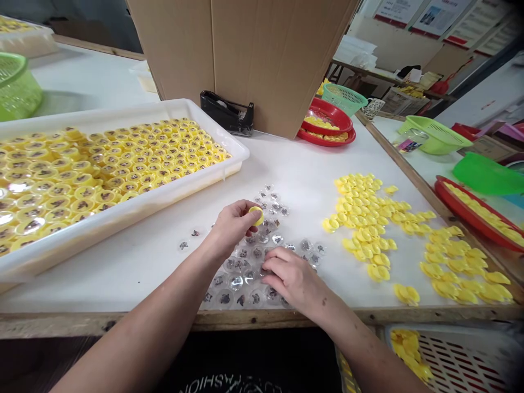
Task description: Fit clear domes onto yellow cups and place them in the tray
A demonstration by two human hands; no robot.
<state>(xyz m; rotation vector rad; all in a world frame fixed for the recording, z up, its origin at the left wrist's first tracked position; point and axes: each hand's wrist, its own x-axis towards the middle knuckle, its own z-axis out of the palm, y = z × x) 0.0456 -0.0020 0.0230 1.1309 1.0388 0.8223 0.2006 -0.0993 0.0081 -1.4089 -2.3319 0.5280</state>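
Between the thumb and fingers of my left hand (pixel 235 222) is a small round yellow plastic piece (pixel 257 215), held above the table. My right hand (pixel 291 275) reaches down among many clear round discs (pixel 236 281) with small dark printed pictures, its fingers bent and close together. Its fingertips touch the discs, but what they pinch, if anything, is hidden. To the right of my hands lie many loose yellow plastic pieces (pixel 360 207) in clusters. A white tray (pixel 229 158) on the left is filled with rows of yellow pieces topped with printed discs.
A black tape dispenser (pixel 227 113) stands before a large cardboard box (pixel 254 60). Red plates (pixel 327 137) and a green basket (pixel 346 98) sit behind on the right. A wooden strip (pixel 393 147) borders the table; a white crate (pixel 458 360) stands below its front edge.
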